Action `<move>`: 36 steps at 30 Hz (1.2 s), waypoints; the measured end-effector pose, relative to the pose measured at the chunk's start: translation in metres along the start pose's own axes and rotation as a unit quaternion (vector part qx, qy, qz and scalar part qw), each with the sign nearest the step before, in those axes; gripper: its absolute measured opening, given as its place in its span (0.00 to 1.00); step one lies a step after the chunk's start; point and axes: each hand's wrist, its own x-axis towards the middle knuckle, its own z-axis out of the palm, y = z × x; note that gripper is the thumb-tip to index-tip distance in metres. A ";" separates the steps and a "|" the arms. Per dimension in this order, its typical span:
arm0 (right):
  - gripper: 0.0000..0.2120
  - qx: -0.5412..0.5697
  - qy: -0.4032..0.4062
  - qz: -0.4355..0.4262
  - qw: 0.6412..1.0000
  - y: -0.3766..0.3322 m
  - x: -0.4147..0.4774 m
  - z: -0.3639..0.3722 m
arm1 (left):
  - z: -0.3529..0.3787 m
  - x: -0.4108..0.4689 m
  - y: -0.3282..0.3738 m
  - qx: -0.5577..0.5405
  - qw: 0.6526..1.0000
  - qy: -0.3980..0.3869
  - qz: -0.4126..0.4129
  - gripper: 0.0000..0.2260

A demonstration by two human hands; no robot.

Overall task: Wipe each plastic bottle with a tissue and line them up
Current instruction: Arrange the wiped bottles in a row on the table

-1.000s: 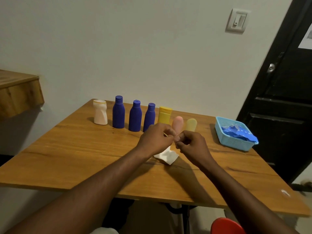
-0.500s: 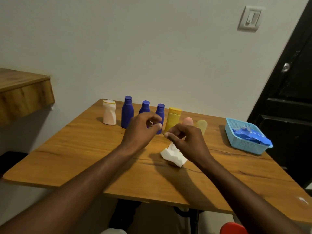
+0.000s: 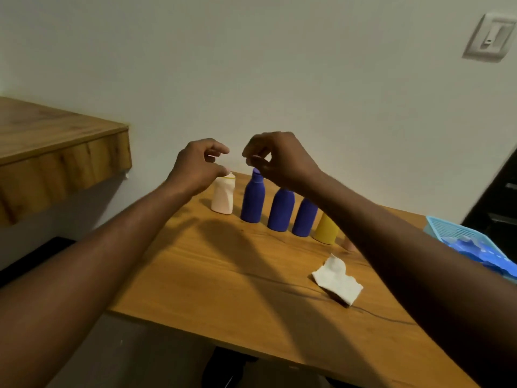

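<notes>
A row of plastic bottles stands at the back of the wooden table (image 3: 212,278): a cream bottle (image 3: 223,198), three blue bottles (image 3: 253,200) (image 3: 281,210) (image 3: 304,219) and a yellow one (image 3: 326,228). My right forearm hides all but a sliver of a pink bottle (image 3: 349,244). A crumpled white tissue (image 3: 337,280) lies on the table, apart from both hands. My left hand (image 3: 198,166) hovers with curled fingers just above the cream bottle's top. My right hand (image 3: 279,161) hangs over the first blue bottle's cap, thumb and forefinger nearly together. Neither hand holds anything.
A light-blue plastic basket (image 3: 450,228) with blue items in it sits at the table's right edge. A wooden shelf (image 3: 56,141) juts out at the left. Behind the table is a wall with a switch (image 3: 489,37), and a dark door (image 3: 500,191) is at the right.
Both hands rose from beside the tissue and moved left to above the cream and first blue bottles. The tissue stays on the table. The view swung left and closer.
</notes>
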 end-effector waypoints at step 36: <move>0.19 -0.001 -0.246 0.151 0.957 0.068 0.178 0.121 | 0.063 0.091 -0.156 -0.075 0.995 -0.031 -0.062 0.22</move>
